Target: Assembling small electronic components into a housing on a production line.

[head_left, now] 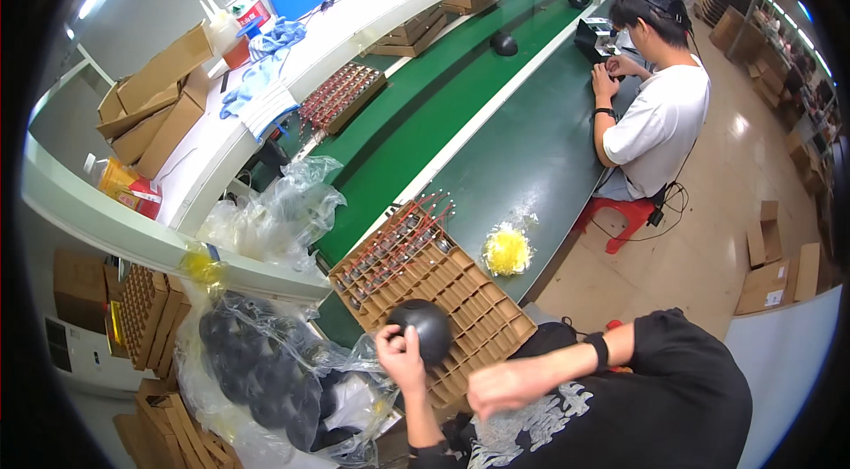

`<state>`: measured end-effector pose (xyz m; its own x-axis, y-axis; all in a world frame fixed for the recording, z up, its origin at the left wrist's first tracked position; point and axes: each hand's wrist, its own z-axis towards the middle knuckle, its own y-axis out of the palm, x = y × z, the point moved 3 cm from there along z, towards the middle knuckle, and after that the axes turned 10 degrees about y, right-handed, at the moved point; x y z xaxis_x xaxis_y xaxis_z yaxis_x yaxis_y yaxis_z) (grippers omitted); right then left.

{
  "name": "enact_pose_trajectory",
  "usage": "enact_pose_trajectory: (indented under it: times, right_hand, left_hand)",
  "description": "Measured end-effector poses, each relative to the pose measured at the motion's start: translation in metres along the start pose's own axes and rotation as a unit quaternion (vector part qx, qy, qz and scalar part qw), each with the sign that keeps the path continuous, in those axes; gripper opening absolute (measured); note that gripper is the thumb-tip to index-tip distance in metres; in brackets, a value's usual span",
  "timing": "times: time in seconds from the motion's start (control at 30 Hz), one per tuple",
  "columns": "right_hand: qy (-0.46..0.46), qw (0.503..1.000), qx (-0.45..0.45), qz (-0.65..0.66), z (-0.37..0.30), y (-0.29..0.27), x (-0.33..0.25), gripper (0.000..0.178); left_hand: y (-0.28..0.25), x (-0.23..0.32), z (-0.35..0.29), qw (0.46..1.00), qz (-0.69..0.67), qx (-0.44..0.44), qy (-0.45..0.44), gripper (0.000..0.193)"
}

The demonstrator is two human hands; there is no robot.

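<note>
My left hand (403, 361) is closed on the rim of a glossy black dome-shaped shell (427, 333), held over the near part of a divided cardboard tray (485, 302). Small metal motors (387, 249) with red wires fill the tray's far-left cells, while many nearer cells are bare. Close to my chest, at the tray's near edge, my right hand (498, 391) is curled into a fist. Its fingertips are turned from view, so what it holds, if anything, is hidden. A bundle of yellow and white strands (507, 251) lies on the dark bench beyond the tray.
On my left, a clear plastic bag (257, 372) holds several black shells. A green conveyor belt (425, 101) runs ahead, carrying another black dome (504, 45). Another motor tray (343, 95) stands by the shelf. Farther along the bench, a co-worker (660, 106) sits on a red stool (624, 219).
</note>
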<state>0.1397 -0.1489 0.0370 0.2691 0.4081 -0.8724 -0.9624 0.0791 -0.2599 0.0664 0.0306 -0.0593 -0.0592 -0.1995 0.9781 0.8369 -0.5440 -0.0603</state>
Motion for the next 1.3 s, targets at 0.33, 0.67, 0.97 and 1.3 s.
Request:
enact_pose_trajectory:
  times: [0.33, 0.67, 0.97, 1.3]
  right_hand:
    - [0.443, 0.752, 0.478, -0.100, -0.136, -0.136, 0.212, 0.017]
    - [0.208, 0.891, 0.279, -0.290, -0.027, -0.135, 0.111, 0.020]
    - [0.349, 0.935, -0.040, 0.049, 0.034, -0.064, 0.065, 0.032]
    - [0.277, 0.955, 0.102, 0.006, 0.019, -0.055, 0.069, 0.030]
  left_hand:
    - [-0.032, -0.016, -0.022, 0.983, 0.087, -0.104, 0.120, 0.031]
    - [-0.028, 0.047, -0.043, 0.978, -0.030, -0.141, 0.152, 0.053]
    - [-0.026, 0.031, -0.051, 0.927, -0.335, -0.168, -0.013, 0.056]
    - [-0.020, 0.039, -0.045, 0.939, -0.293, -0.172, -0.051, 0.052]
